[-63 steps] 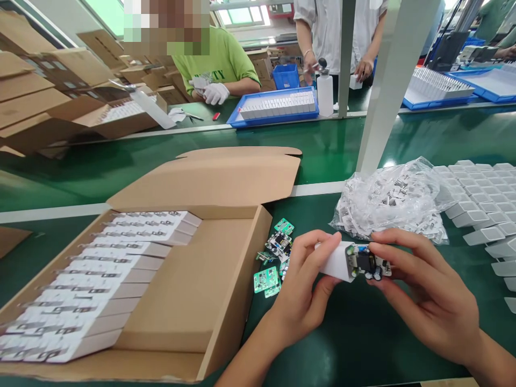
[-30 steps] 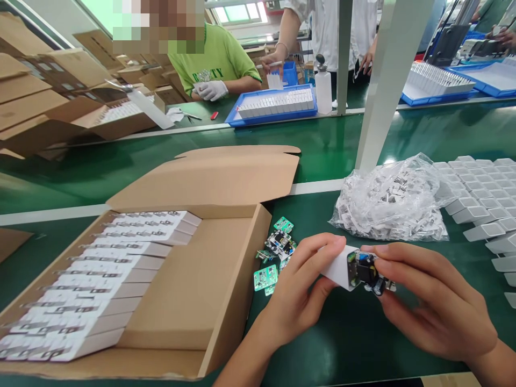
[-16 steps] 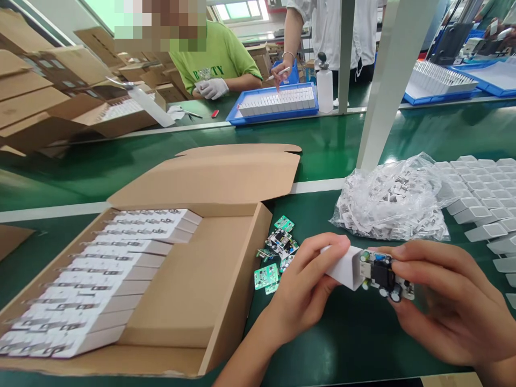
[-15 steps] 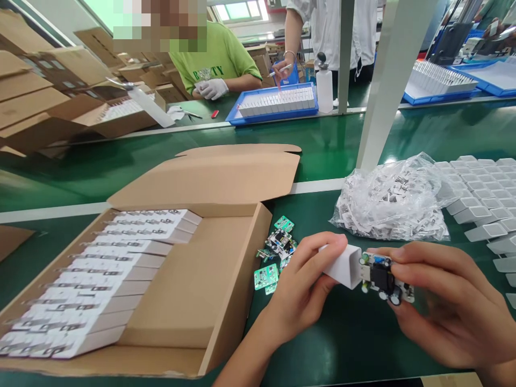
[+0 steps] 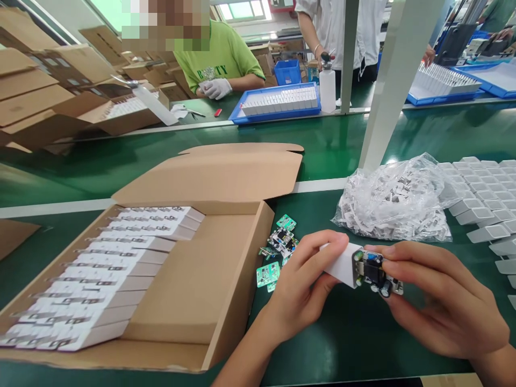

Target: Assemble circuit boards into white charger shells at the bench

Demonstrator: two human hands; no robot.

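My left hand point(image 5: 306, 279) is closed round a white plastic charger housing point(image 5: 343, 264), its open end turned to the right. Between the fingers and thumb of my right hand point(image 5: 439, 295) is a small circuit board point(image 5: 374, 272) with a black block and several capacitors. The board's left end sits at the mouth of the housing, partly inside it; most of the board still shows. Left of my left hand lies a loose pile of green circuit boards point(image 5: 267, 274), partly hidden by that hand.
An open cardboard box point(image 5: 226, 269) at left holds rows of white housings point(image 5: 100, 269) with metal prongs. A clear bag of small white parts point(image 5: 395, 201) and rows of white housings point(image 5: 484, 193) lie at right. A post point(image 5: 382, 91) rises beyond; people and a blue tray point(image 5: 278, 110) are across.
My right hand has moved left, bringing the board's end into the housing's mouth. Across the table, a person's hand has moved from the tray to the white bottle.
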